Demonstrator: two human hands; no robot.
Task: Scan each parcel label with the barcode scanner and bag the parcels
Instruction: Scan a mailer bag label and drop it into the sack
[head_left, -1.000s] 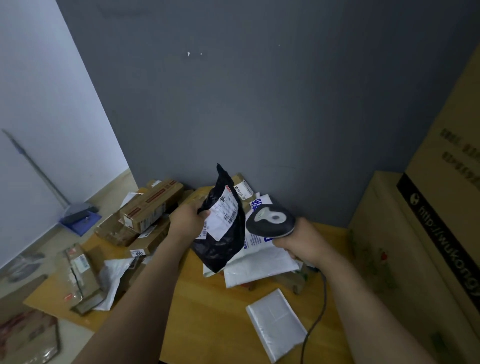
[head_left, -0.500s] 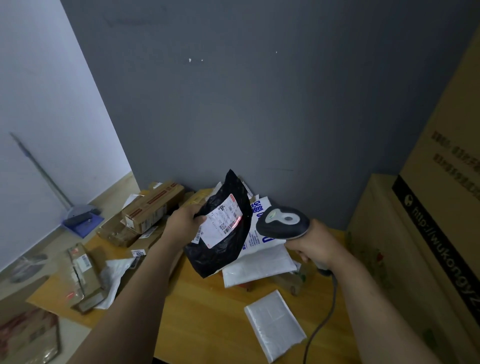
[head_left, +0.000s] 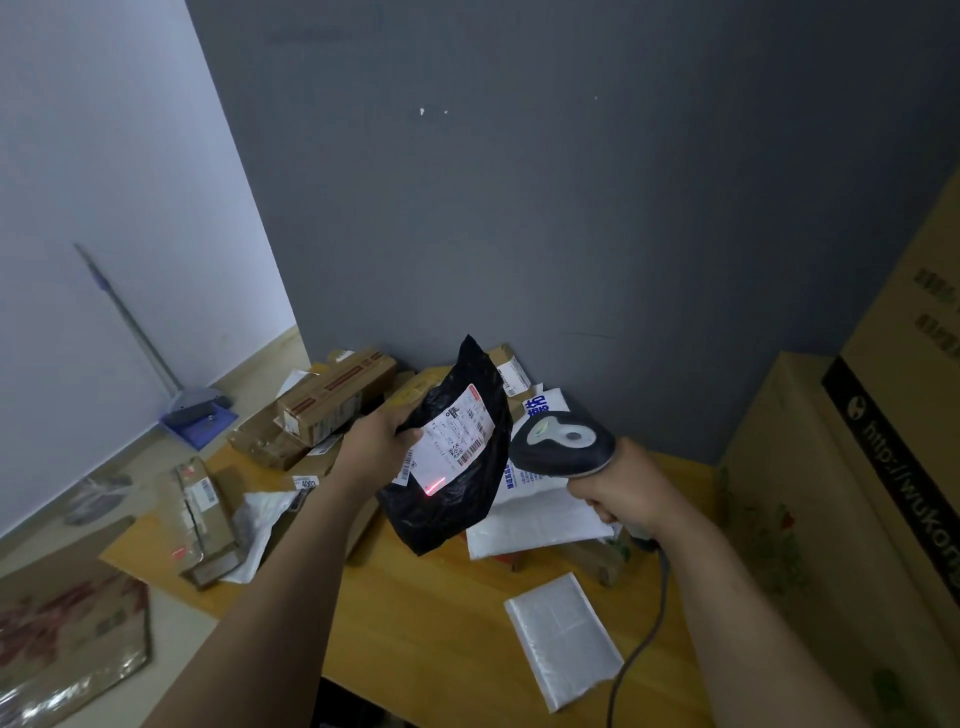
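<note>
Nearest, at 5 o'clock of the view, a flat clear plastic bag (head_left: 563, 639) lies on the yellow wooden table (head_left: 436, 634), empty as far as I can see. The grey cable (head_left: 644, 642) passes just beside it, up to the right hand (head_left: 621, 493). This hand is clenched round the handle of the dark grey barcode scanner (head_left: 563, 441), whose head points toward 9 o'clock.

At the centre, the left hand (head_left: 379, 447) grasps the black plastic mailer parcel (head_left: 457, 499) by its left edge and holds it tilted above the table, its white shipping label (head_left: 449, 441) facing the scanner. A red scan light (head_left: 434, 486) falls at the lower edge of the label, toward 7 o'clock from the long barcode.

So the step in hand is the scanning of this parcel. I judge the beam is not yet across the barcode; the next move calls for a small lift of the aim, or a lowering of the parcel, and then bagging.

Behind, a white mailer (head_left: 540, 514) lies flat, and at 10 o'clock brown cardboard boxes (head_left: 332, 405) are piled against the wall.
</note>
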